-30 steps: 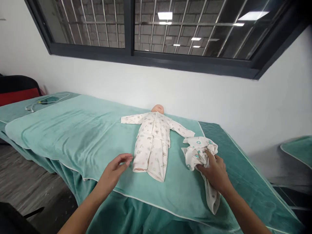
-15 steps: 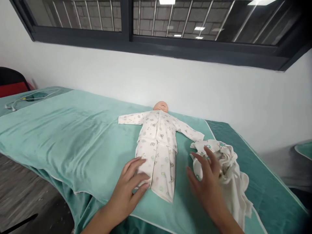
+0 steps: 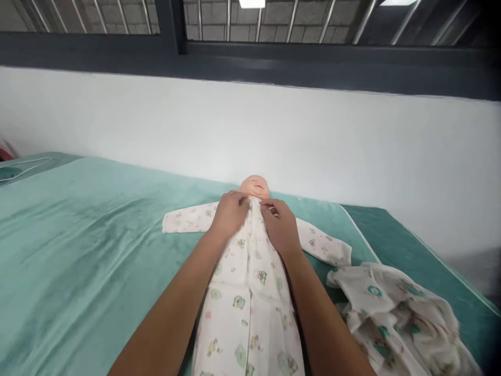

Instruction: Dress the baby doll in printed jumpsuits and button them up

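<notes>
A baby doll lies on its back, its head [image 3: 255,186] near the wall and its sleeved arms spread wide. It wears a white printed baby shirt [image 3: 256,245], with more matching printed cloth [image 3: 250,334] running down over the legs. At the left side of the collar, my left hand [image 3: 231,211] has its fingers bent and closed on the shirt's edge. Opposite it, my right hand [image 3: 281,222] pinches the collar's right side just below the chin. The fingertips are partly hidden, and my forearms cover the shirt's sides.
A crumpled heap of white printed cloth [image 3: 403,313] lies to the right, close to my right forearm. Light green fabric [image 3: 117,250] covers the table, with wrinkles on the left. A white wall [image 3: 219,125] and a dark window frame [image 3: 274,68] stand behind.
Both hands have moved forward from beside the lower part of the clothes to the collar and closed on it. My view has come nearer to the doll.
</notes>
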The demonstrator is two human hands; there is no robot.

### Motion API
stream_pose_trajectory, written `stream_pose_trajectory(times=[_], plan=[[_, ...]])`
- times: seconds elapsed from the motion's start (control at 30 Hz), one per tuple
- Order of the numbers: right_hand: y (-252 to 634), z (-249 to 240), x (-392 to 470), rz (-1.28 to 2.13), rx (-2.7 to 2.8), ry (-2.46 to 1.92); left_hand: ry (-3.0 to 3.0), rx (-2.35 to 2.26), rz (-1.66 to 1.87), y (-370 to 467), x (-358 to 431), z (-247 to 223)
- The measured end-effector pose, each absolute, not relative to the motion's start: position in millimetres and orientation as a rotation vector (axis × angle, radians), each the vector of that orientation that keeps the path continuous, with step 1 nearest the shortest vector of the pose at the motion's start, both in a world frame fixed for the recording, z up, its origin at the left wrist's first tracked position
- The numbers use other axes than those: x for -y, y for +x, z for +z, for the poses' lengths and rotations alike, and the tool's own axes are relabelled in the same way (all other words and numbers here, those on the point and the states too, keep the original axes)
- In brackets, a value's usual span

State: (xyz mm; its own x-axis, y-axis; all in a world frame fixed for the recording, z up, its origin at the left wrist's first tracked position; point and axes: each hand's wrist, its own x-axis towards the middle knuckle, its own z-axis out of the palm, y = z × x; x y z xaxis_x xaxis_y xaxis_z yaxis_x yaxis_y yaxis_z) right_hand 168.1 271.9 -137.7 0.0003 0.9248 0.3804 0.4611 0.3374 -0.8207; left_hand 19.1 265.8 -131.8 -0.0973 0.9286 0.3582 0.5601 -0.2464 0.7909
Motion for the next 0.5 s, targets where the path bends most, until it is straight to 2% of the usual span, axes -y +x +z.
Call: stream_pose_trajectory(times=[0.17, 0.5], plan=[[172, -142, -266, 0.702, 1.577, -1.297, 1.835, -1.520, 1.301, 21, -271, -138], [169, -141, -266, 0.715, 1.590, -1.268, 1.732, -1.387, 1.333, 18, -267, -138]])
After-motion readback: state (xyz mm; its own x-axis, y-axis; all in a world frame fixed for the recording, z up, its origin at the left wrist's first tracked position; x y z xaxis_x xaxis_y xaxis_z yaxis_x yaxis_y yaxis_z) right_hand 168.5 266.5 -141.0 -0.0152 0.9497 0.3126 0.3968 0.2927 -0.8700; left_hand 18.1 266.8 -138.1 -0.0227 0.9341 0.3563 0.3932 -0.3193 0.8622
